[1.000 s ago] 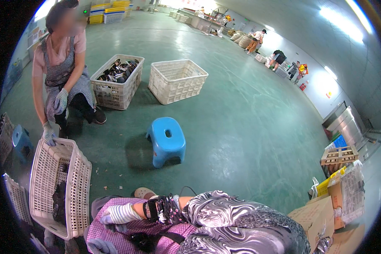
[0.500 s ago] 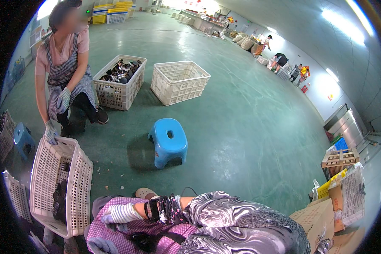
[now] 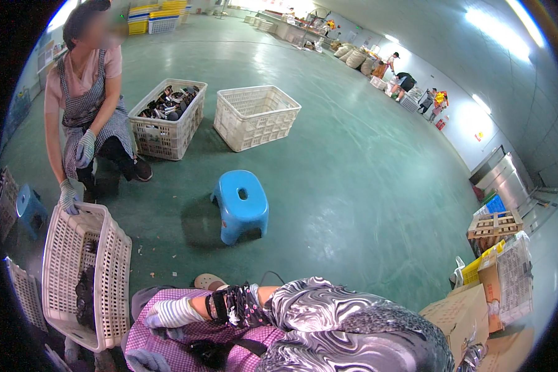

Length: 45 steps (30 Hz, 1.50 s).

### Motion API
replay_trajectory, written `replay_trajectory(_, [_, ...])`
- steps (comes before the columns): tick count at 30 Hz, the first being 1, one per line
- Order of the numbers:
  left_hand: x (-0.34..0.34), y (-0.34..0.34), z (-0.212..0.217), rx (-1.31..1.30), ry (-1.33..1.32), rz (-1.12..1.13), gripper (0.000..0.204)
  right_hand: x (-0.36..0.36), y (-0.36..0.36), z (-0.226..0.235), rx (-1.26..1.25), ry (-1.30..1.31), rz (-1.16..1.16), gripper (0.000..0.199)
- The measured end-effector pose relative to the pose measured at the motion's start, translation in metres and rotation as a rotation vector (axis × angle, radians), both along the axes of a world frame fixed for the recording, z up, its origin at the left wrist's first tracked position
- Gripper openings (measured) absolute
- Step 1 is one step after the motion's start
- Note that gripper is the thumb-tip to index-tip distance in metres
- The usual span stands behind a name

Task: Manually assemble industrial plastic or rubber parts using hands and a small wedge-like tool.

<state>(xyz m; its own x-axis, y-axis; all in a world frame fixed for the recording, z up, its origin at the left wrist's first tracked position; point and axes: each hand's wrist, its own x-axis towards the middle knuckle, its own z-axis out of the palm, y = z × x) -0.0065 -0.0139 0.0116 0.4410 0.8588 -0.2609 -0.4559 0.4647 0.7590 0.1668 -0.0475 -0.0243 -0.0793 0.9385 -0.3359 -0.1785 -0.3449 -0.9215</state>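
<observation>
My right hand [image 3: 172, 315], in a white-and-grey striped glove, rests over the pink checked apron [image 3: 152, 304] on my lap. Its fingers curl downward and hide whatever may be in them. My left hand [image 3: 147, 361], in a grey glove, shows only partly at the lower edge, its fingers mostly out of sight. Between my arms lies a dark object [image 3: 209, 352] whose kind I cannot make out. Beside my knees a white slatted crate [image 3: 119, 266] stands tilted, with dark pieces [image 3: 88, 294] inside. A co-worker's gloved hand [image 3: 68, 197] grips its far rim.
A blue stool [image 3: 242, 204] stands on the green floor. Beyond it are a crate of dark and shiny pieces [image 3: 170, 102] and another white crate [image 3: 260, 121]. Cardboard boxes [image 3: 462, 316] and a wooden pallet [image 3: 495, 224] are at the right. A person [image 3: 90, 80] sits at the left.
The whole view has shifted slightly, so everything appears a little further left. My hands and the co-worker's grip on the crate look much the same.
</observation>
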Motion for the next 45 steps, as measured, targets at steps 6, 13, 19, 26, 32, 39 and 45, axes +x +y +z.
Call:
replay_trajectory(6, [0.002,-0.005,0.010,0.032,-0.025,-0.057,0.033,0.001,-0.001,0.009,-0.026,0.020,0.000,0.029])
replay_trajectory(13, [0.001,-0.002,0.007,0.048,-0.067,-0.075,0.033,0.002,0.000,0.008,-0.003,0.012,0.002,0.030])
replay_trajectory(19, [-0.011,0.015,-0.037,-0.051,-0.120,0.021,0.033,0.002,-0.003,0.017,-0.033,-0.014,-0.009,0.030])
replay_trajectory(26, [0.000,-0.004,0.010,0.052,0.003,-0.038,0.033,0.000,-0.001,0.015,-0.052,0.000,-0.001,0.029])
replay_trajectory(32, [0.002,-0.005,0.010,0.063,0.002,-0.055,0.034,0.002,-0.001,0.009,-0.051,-0.011,-0.006,0.029])
replay_trajectory(39, [0.000,0.000,0.000,0.044,0.023,-0.025,0.033,0.002,-0.003,0.009,-0.043,0.014,-0.010,0.028])
replay_trajectory(45, [0.009,0.003,-0.001,0.037,-0.043,-0.118,0.032,0.012,-0.014,0.023,-0.031,-0.036,-0.038,0.026])
